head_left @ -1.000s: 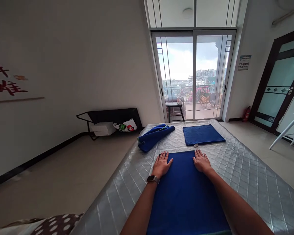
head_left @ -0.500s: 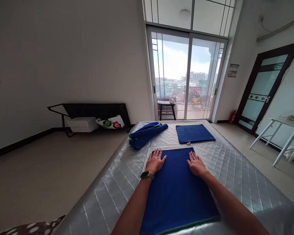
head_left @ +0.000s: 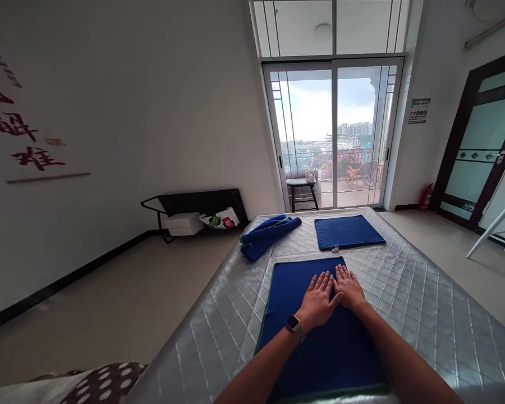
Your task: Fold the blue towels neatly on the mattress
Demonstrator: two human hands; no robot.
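Observation:
A blue cloth (head_left: 294, 280) with green edging lies spread flat on the silver quilted mattress (head_left: 210, 331). My left hand (head_left: 317, 297), with a watch on the wrist, rests flat on the cloth with its fingers stretched out. Beside it, close to the cloth's right edge, my right hand (head_left: 349, 286) also lies flat, fingers extended. The two hands almost meet, or touch, at the thumbs. Beyond them sits a folded blue cloth (head_left: 349, 232) with a small white tag at its near edge. A crumpled blue cloth (head_left: 267, 238) lies to its left.
Against the left wall stands a black frame (head_left: 202, 202) with a white box (head_left: 183, 224) and a printed bag (head_left: 221, 219). Sliding glass doors (head_left: 334, 134) are behind the mattress. A fire extinguisher (head_left: 426, 197) and white table legs (head_left: 494, 227) are at the right. Brown dotted fabric (head_left: 105, 384) shows lower left.
My left hand has slid right across the cloth, from its left edge to beside my right hand. My right hand stays near the right edge. The view has turned left.

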